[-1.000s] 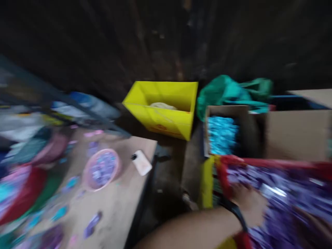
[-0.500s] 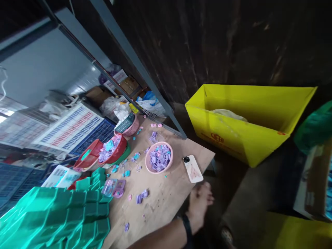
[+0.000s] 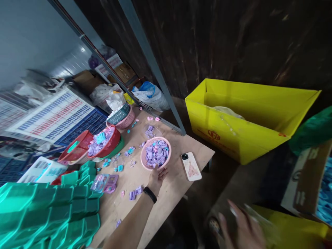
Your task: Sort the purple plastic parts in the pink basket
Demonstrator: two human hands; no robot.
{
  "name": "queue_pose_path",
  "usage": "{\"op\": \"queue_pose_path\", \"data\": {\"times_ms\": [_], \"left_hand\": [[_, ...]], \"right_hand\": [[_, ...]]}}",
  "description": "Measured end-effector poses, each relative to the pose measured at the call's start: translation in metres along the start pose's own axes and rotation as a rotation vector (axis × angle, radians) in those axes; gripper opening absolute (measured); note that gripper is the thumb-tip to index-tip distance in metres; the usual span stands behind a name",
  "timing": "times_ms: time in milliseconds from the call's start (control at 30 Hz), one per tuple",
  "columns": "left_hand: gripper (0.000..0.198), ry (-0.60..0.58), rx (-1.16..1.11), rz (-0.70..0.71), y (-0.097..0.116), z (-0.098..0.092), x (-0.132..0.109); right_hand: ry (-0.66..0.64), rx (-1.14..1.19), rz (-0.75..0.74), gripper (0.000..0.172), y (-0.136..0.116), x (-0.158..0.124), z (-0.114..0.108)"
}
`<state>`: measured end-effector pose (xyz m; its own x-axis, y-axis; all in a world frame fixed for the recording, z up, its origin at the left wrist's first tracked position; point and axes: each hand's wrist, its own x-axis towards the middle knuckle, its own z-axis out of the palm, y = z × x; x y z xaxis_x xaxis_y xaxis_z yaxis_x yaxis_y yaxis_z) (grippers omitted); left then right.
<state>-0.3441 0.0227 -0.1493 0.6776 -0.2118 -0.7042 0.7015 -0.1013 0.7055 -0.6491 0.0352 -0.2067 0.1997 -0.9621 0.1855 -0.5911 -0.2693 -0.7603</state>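
Observation:
My left hand [image 3: 157,175], a black band on its wrist, reaches across the wooden table [image 3: 166,197] and touches the near rim of a pink bowl [image 3: 142,157] heaped with small purple pieces. Its fingers curl at the rim, and I cannot tell if they hold anything. A white phone [image 3: 191,166] lies just right of the bowl. My right hand [image 3: 240,226] is blurred at the bottom right, off the table, fingers spread. Loose purple pieces [image 3: 135,194] lie left of my left wrist.
A red basket [image 3: 114,141] of purple and teal pieces and a small clear case [image 3: 104,182] sit to the left, beside stacked green bins [image 3: 52,214]. A yellow box [image 3: 233,138] stands beyond the table's right edge, with a cardboard box [image 3: 303,186] of blue pieces further right. A grey shelf post [image 3: 153,69] slants behind.
The view swung left from the bin of purple pieces to the table. My left hand moved from that bin, past the table's edge, to the pink bowl. My right hand came into view.

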Motion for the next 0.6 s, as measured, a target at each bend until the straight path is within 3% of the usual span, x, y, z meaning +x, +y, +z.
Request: {"op": "queue_pose_path", "data": {"times_ms": [67,167,267,367,500,600], "left_hand": [[0.017,-0.014,-0.016,0.035,0.003,-0.006,0.003],[0.018,0.002,-0.021,0.079,0.007,-0.020,0.008],[0.020,0.022,-0.015,0.104,0.010,-0.038,0.011],[0.020,0.045,-0.030,0.129,0.011,-0.057,0.011],[0.014,0.080,-0.063,0.158,0.009,-0.076,0.008],[0.014,0.109,-0.091,0.185,0.007,-0.081,0.011]], "right_hand": [[-0.088,-0.076,-0.028,0.062,-0.021,0.025,0.032],[-0.306,-0.313,0.074,0.063,-0.057,0.069,0.075],[-0.395,-0.439,0.150,0.074,-0.080,0.099,0.100],[-0.375,-0.506,0.160,0.076,-0.085,0.108,0.106],[-0.301,-0.535,0.128,0.056,-0.081,0.107,0.102],[-0.283,-0.441,0.129,0.053,-0.075,0.112,0.098]]}}
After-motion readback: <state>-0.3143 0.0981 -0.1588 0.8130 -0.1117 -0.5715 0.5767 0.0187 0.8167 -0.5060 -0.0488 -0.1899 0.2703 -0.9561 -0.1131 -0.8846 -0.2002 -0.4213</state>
